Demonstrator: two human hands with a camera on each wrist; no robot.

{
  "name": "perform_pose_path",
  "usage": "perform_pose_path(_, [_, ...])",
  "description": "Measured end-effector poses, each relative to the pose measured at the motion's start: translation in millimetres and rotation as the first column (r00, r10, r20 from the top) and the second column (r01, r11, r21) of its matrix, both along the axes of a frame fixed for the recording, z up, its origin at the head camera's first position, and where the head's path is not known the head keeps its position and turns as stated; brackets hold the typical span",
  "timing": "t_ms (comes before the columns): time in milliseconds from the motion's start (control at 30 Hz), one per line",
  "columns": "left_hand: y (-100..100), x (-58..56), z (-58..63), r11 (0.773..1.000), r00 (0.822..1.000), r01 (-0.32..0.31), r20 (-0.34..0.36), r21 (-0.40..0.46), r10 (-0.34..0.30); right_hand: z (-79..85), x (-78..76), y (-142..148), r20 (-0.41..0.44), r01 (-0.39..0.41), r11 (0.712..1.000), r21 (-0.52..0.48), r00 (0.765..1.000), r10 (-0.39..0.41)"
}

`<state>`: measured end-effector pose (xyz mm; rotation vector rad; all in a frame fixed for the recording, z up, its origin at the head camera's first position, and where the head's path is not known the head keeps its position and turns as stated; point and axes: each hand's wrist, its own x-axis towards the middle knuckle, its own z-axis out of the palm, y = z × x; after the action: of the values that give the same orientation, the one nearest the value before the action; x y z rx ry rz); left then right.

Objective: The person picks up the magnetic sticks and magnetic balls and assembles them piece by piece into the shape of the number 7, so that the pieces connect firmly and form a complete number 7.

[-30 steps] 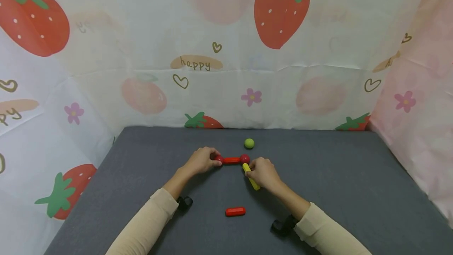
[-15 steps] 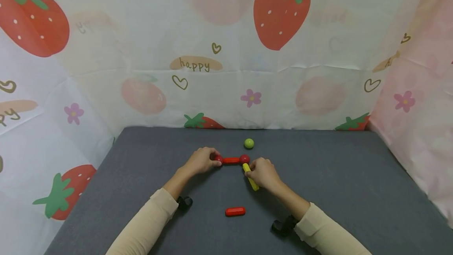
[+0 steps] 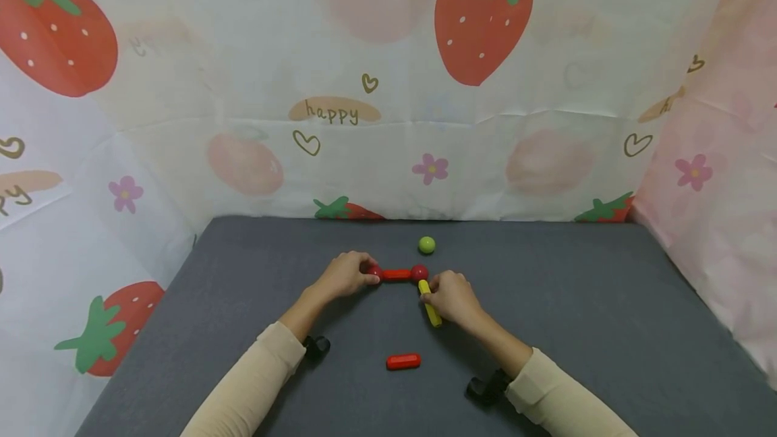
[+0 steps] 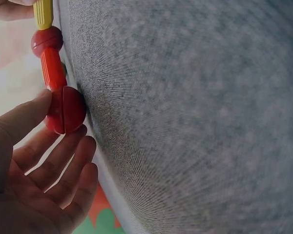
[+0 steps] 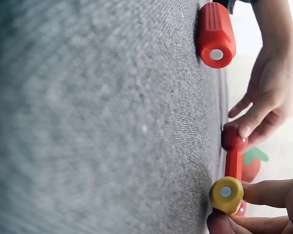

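My left hand pinches a red magnetic ball between thumb and fingertips, close to the table. From that ball a red magnetic rod runs across to a second red ball. Between thumb and fingers, my right hand holds a yellow magnetic rod. Its far end meets the second ball in the left wrist view, and its near end, with a silvery disc, faces the right wrist camera. A loose red rod lies nearer to me, between both forearms.
Behind the joined pieces sits a green ball. The dark grey table ends at a strawberry-print cloth hanging behind and at both sides. Black wrist straps show at the cuffs.
The yellow rod has swung slightly, its near end shifting left so that it points more directly toward me. Both hands and the other pieces stay nearly in place.
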<state>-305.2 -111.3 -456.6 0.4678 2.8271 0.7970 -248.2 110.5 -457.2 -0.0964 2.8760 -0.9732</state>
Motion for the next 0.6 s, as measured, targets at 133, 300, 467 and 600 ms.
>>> perform_pose_path(133, [-0.4, 0.1, -0.1, 1.000, 1.000, 0.000, -0.002, -0.005, 0.000, -1.0, 1.4, 0.1, -0.030, -0.018, 1.000, -0.018, 0.999, 0.017])
perform_pose_path(300, [-0.4, 0.2, 0.0, 1.000, 1.000, -0.008, -0.002, 0.000, 0.008, -1.8, 1.5, -0.8, -0.044, -0.028, 0.998, -0.048, 0.999, 0.026])
perform_pose_path(467, [0.1, 0.6, -0.3, 1.000, 1.000, -0.004, 0.002, -0.002, 0.004, -2.4, 1.0, -1.0, -0.035, -0.039, 0.996, -0.083, 0.999, 0.037])
perform_pose_path(600, [0.3, 0.3, -0.8, 1.000, 1.000, 0.000, 0.002, -0.006, 0.000, -3.5, 1.6, 1.2, -0.037, -0.053, 0.994, -0.096, 0.998, 0.049])
